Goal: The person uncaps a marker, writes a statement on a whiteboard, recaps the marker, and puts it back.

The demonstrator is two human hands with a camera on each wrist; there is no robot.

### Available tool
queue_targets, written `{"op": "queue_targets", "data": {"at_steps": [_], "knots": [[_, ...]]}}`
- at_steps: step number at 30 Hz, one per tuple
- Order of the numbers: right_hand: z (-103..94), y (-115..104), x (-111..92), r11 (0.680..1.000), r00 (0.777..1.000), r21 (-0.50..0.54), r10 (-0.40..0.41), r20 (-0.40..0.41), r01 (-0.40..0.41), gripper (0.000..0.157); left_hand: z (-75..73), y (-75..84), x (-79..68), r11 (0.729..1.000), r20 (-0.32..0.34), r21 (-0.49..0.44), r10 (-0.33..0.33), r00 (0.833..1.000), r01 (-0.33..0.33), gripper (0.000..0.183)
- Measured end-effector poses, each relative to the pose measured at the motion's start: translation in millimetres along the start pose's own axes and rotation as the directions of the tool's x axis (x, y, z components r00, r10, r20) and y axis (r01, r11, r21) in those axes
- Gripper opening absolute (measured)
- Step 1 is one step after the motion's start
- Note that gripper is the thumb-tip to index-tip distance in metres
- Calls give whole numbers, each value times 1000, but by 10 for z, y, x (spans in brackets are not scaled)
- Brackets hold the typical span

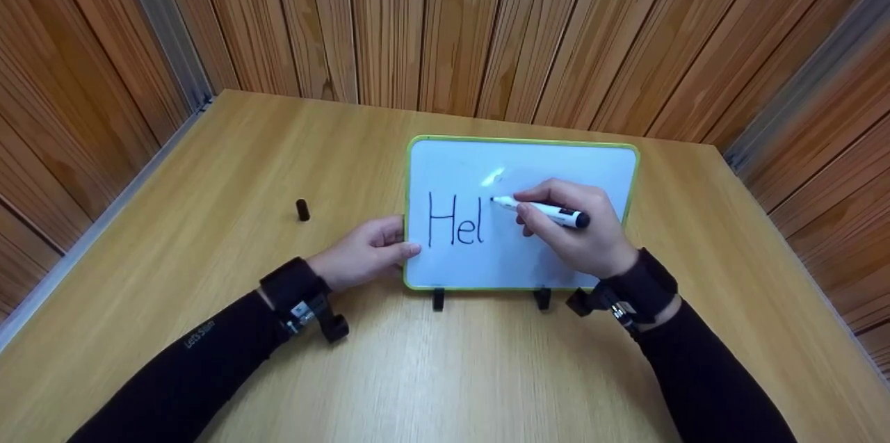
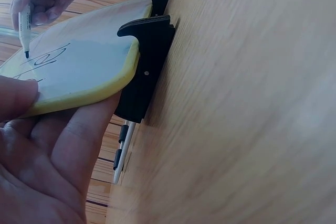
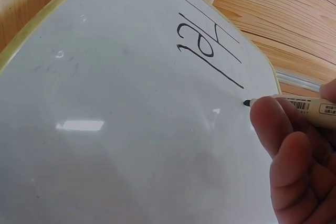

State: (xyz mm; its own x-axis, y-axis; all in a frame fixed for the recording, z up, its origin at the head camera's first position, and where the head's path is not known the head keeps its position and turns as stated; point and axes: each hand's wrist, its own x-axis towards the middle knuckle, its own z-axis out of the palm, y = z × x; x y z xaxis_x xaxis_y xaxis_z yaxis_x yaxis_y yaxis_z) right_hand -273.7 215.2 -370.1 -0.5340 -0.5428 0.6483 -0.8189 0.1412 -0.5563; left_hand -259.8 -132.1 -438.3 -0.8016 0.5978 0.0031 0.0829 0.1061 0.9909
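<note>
A small whiteboard [image 1: 514,262] with a yellow-green frame stands tilted back on black stand feet [image 1: 438,300]. Black letters "Hel" [image 1: 455,224] are written on its left half. My right hand [image 1: 580,227] pinches a white marker [image 1: 556,214] with a black end; its dark tip is right at the board, just right of the top of the "l". At the board's left edge my left hand [image 1: 368,252] grips the frame, thumb on the front and fingers behind, as the left wrist view shows. A black marker cap [image 1: 302,210] lies on the table to the left.
The wooden table [image 1: 334,373] extends around the board. Behind it rises a wood-plank wall [image 1: 389,26], with more planks at both sides. A metal strip [image 1: 90,227] runs along the table's left edge. Each wrist wears a black strap with a small device.
</note>
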Motion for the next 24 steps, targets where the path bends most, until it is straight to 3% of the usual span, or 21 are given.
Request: {"op": "queue_targets", "data": {"at_steps": [17, 24], "knots": [[16, -32, -3, 1000, 999, -6, -8, 53, 8, 16, 13, -4, 3, 1000, -22, 24, 10, 1000, -9, 53], [7, -26, -25, 999, 995, -13, 38, 92, -37, 13, 18, -2, 6, 1000, -27, 25, -6, 1000, 6, 53]]}}
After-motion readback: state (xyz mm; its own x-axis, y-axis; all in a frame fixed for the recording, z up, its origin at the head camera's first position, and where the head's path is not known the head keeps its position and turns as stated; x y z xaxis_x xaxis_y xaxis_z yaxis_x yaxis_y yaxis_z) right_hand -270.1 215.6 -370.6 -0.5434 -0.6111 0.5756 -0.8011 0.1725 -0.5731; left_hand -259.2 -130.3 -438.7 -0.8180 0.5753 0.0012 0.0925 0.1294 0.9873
